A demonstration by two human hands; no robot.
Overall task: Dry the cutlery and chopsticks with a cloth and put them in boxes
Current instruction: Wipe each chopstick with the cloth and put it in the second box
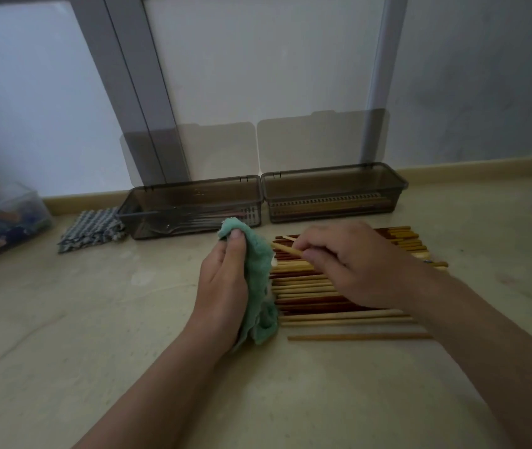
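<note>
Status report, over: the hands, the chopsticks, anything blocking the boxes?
Left hand grips green cloth. Right hand pinches one pale chopstick, tip at cloth. Chopstick pile waits on counter. Cutlery box and chopstick box open, nothing blocking.

Boxes: two, left box (190, 205) and right box (332, 192), side by side, far.
Cloths: two, green cloth (258, 270) and checked cloth (91, 229).
Chopsticks: packed row (306, 286), too many to count; one single chopstick (355, 337) apart, near; one lifted chopstick (287, 250).
Cutlery (193, 218): several in the left box, number unclear.
Hands: two, left hand (222, 286) and right hand (345, 264).
Clear tub (2, 218): one, far left.
</note>
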